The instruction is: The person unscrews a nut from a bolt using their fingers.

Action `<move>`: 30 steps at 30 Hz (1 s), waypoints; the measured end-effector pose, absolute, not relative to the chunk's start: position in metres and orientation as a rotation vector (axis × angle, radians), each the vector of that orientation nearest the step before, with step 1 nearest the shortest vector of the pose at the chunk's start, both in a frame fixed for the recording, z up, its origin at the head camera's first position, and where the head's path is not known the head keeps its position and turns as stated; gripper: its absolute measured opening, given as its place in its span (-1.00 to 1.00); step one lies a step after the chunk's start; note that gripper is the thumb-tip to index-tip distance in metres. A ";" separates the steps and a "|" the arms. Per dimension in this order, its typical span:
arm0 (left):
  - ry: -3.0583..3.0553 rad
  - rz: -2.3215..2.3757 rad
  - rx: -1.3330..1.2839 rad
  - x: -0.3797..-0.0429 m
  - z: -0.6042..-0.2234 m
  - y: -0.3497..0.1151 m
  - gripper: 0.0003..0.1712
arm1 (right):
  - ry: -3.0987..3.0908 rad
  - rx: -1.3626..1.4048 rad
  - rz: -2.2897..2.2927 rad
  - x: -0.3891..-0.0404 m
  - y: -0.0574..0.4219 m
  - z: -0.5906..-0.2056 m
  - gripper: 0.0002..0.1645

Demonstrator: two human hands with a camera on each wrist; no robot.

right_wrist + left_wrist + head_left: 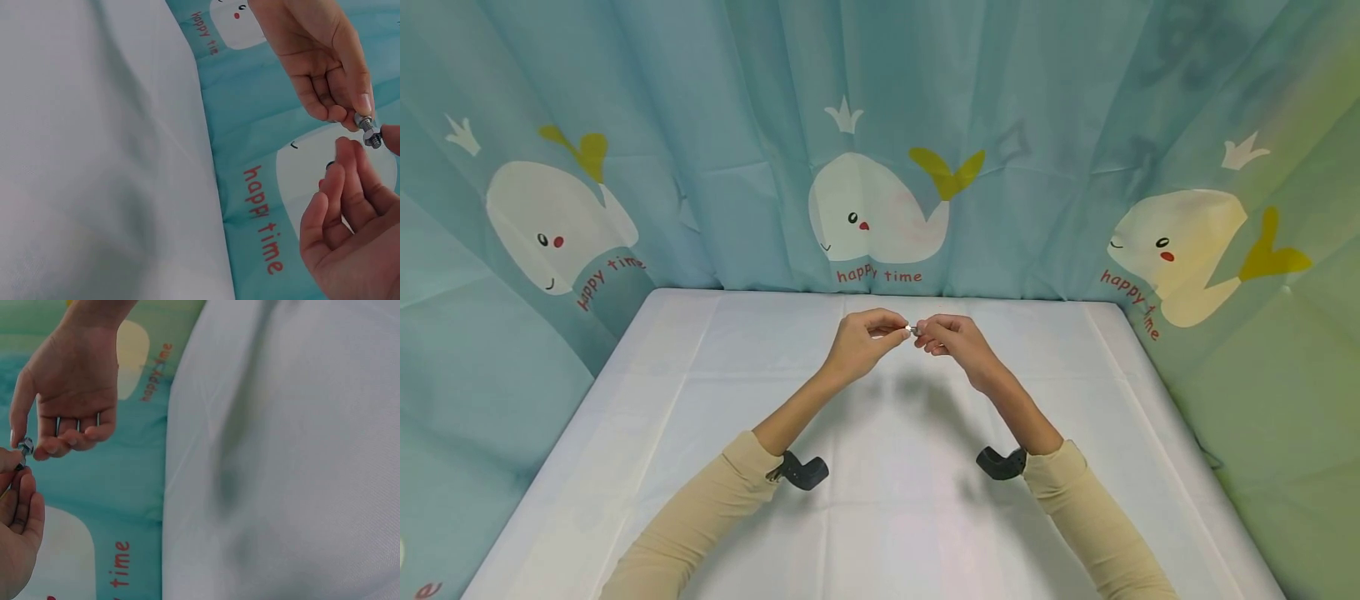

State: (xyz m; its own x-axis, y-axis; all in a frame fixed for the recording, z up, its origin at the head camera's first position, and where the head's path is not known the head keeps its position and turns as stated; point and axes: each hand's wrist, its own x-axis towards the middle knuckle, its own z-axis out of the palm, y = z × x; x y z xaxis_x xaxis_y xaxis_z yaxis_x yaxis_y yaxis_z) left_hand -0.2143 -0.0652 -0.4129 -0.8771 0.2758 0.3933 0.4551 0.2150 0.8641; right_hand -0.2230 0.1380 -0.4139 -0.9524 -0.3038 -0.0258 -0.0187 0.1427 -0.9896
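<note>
A small silver bolt (367,122) with a hex nut (372,135) on its threads is between my two hands, above the far part of the table. My left hand (867,343) pinches the bolt at its head end between thumb and fingertips. From the other side, my right hand (957,340) has its thumb and forefinger at the nut, with the thumb against it in the right wrist view. The other fingers of the right hand (78,387) are loosely bent, with gaps between them. In the head view the fingertips partly hide the bolt.
A white-covered table (760,500) lies below both hands. Blue-green curtains (737,208) with printed whales enclose its back and sides. Dark curved mounts (805,472) stick out at both wrists, beside the beige sleeves (700,517).
</note>
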 end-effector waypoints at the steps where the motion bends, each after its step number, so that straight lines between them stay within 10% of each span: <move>1: -2.322 -1.737 -0.710 -0.214 -0.413 -0.065 -0.89 | 2.197 -0.316 -1.900 -0.223 0.138 -0.414 -0.65; 30: -2.334 -1.750 -0.696 -0.200 -0.394 -0.065 -0.85 | 2.188 -0.370 -1.933 -0.220 0.137 -0.417 -0.64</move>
